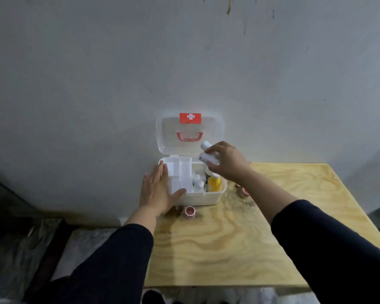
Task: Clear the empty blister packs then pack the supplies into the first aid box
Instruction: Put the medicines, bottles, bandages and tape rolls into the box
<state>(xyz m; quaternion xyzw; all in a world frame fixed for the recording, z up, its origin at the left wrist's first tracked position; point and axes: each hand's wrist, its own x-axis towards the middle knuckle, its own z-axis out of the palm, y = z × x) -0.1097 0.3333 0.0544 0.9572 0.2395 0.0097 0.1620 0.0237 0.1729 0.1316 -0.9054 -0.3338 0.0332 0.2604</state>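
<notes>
The white first aid box [206,199] stands open at the table's far left, its clear lid [169,137] with a red cross label leaning on the wall. Inside are a white divider tray, a yellow bottle [214,183] and small white bottles [198,183]. My left hand [157,189] lies flat against the box's left side, thumb on its front rim. My right hand [226,161] holds a white bottle [207,152] tilted above the box's right half. No blister packs are visible.
A small red-and-white round container [190,212] lies on the plywood table [239,249] in front of the box. Another red-rimmed one [244,191] sits right of the box, partly behind my right forearm. The grey wall is close behind. Floor lies to the left.
</notes>
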